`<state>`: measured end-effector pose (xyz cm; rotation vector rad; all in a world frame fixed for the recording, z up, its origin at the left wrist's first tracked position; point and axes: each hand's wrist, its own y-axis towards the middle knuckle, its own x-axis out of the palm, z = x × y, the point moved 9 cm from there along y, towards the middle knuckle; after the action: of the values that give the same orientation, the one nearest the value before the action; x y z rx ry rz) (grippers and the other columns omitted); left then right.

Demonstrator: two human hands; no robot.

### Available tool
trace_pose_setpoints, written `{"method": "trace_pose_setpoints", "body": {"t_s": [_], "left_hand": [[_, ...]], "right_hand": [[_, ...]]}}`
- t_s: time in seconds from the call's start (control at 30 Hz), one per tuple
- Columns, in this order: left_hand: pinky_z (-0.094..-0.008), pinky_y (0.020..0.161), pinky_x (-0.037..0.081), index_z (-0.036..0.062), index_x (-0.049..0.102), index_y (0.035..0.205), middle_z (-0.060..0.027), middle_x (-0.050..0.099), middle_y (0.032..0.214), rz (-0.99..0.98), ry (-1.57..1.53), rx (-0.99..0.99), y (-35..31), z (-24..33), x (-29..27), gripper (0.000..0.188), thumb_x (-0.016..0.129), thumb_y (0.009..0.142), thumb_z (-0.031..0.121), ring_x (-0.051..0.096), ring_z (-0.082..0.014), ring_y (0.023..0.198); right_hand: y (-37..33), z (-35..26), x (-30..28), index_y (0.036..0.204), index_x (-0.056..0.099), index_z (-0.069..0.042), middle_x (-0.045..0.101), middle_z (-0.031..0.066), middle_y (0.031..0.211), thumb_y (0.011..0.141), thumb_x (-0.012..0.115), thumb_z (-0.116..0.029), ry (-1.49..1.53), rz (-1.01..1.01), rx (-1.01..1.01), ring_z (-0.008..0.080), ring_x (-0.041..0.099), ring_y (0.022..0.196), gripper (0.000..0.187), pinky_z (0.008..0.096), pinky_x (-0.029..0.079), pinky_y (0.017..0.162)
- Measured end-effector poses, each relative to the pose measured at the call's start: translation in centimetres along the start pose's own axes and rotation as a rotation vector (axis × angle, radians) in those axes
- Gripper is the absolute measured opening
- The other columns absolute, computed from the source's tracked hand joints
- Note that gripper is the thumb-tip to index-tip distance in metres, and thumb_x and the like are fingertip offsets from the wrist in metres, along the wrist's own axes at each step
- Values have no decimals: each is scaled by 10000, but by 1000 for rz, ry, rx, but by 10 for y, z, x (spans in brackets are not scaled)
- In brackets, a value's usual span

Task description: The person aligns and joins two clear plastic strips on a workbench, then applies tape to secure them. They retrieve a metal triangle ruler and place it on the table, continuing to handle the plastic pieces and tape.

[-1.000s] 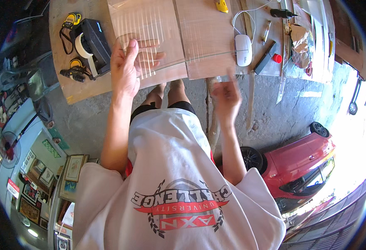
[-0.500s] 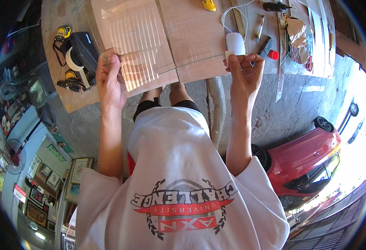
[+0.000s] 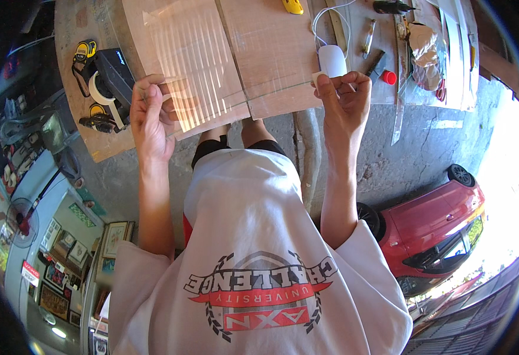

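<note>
Both of my hands are raised over the near edge of a wooden work board (image 3: 283, 35). Between them stretches a thin, see-through strip (image 3: 271, 90), likely clear plastic or glass, with fine edge lines. My left hand (image 3: 152, 115) is closed on its left end, thumb on top. My right hand (image 3: 345, 97) pinches the right end, where a small white piece (image 3: 317, 77) shows at the thumb tip. Pale parallel stripes (image 3: 203, 71) show on the board beside my left hand. A white rounded device (image 3: 332, 61) with a cable lies just beyond my right hand.
At left lie a black tape dispenser (image 3: 117, 74), a white tape roll (image 3: 98, 92) and yellow-black tape measures (image 3: 85, 51). At right are a red cap (image 3: 389, 77), a metal ruler (image 3: 398, 121) and crumpled brown paper (image 3: 423, 42). A red car (image 3: 431, 222) stands beyond.
My left hand has shifted slightly left, and my right hand slightly left and up. The clear strip stays stretched between them, its long edges showing more plainly.
</note>
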<state>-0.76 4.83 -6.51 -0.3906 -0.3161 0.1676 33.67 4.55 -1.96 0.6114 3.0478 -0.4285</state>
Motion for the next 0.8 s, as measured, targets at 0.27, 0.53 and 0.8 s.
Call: {"method": "trace_pose_setpoints", "body": {"t_s": [0.27, 0.53, 0.8], "left_hand": [[-291, 645, 637, 56, 486, 1239, -206, 686, 1117, -17, -2, -7, -1, 1, 1, 278, 418, 1069, 265, 741, -270, 839], [-291, 632, 633, 58, 489, 1231, -201, 688, 1113, -3, -33, -10, 0, 2, 4, 271, 429, 1067, 264, 741, -268, 829], [-278, 588, 615, 65, 494, 1233, -191, 689, 1110, -11, 15, -35, -3, 6, 9, 280, 437, 1065, 281, 740, -264, 798]], "right_hand": [[2, 0, 1, 1046, 432, -48, 617, 61, 826, 897, 740, -79, 51, 8, -6, 113, 601, 746, 343, 240, 477, 649], [3, 3, 3, 1059, 433, -41, 608, 58, 800, 890, 749, -87, 3, 45, 32, 113, 614, 716, 362, 233, 486, 615], [2, 10, 11, 1123, 554, 4, 622, 51, 810, 965, 667, -292, -171, -109, 188, 127, 659, 706, 354, 241, 493, 557]]}}
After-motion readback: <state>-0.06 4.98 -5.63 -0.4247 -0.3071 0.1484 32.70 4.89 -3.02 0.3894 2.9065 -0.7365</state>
